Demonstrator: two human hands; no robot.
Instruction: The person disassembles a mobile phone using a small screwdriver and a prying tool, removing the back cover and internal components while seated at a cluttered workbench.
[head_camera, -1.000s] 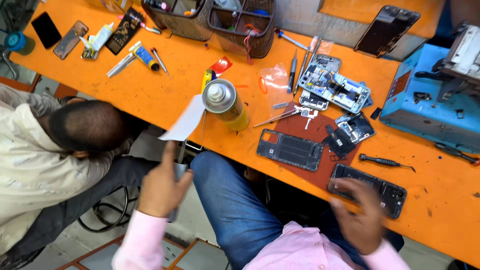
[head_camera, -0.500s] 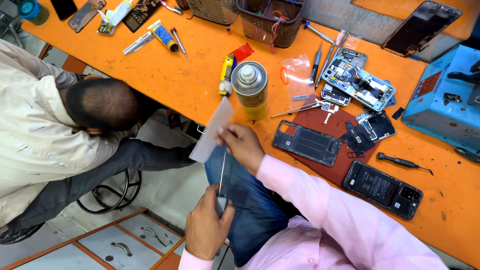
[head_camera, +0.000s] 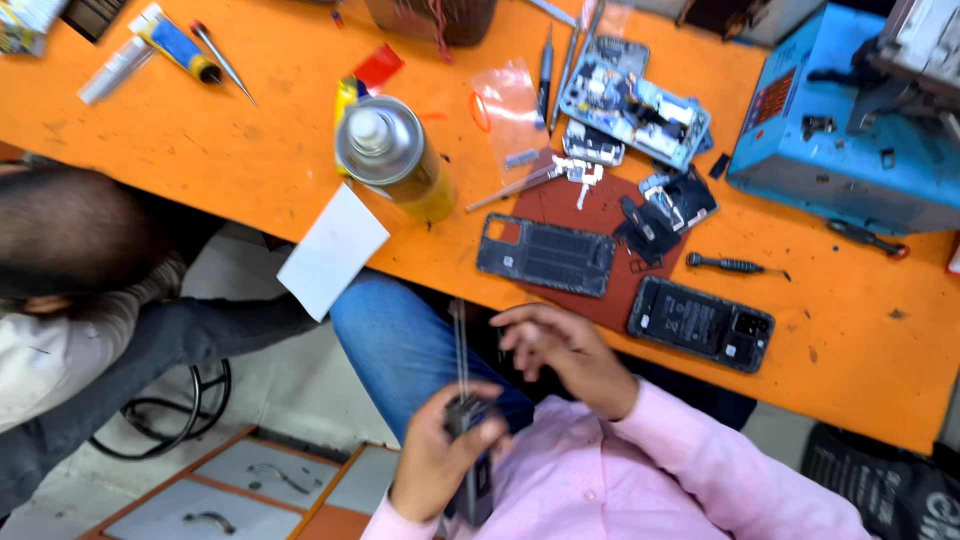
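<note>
Both hands sit over the lap, below the orange table (head_camera: 200, 150) edge: left hand (head_camera: 440, 460) closed around a small dark gadget (head_camera: 468, 415) with thin straight wires sticking up. Right hand (head_camera: 560, 350) hovers near, fingers loosely curled, holding nothing; shiny metal spray can (head_camera: 390, 155) stands above.

A long orange workbench (head_camera: 200, 140) with a scuffed top crosses the view. Below it lies pale tiled floor (head_camera: 290, 400), and orange-framed grey drawers (head_camera: 250, 480) with metal handles.

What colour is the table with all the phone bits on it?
The table is bright orange, with small dark marks; the head view shows it well.
</note>
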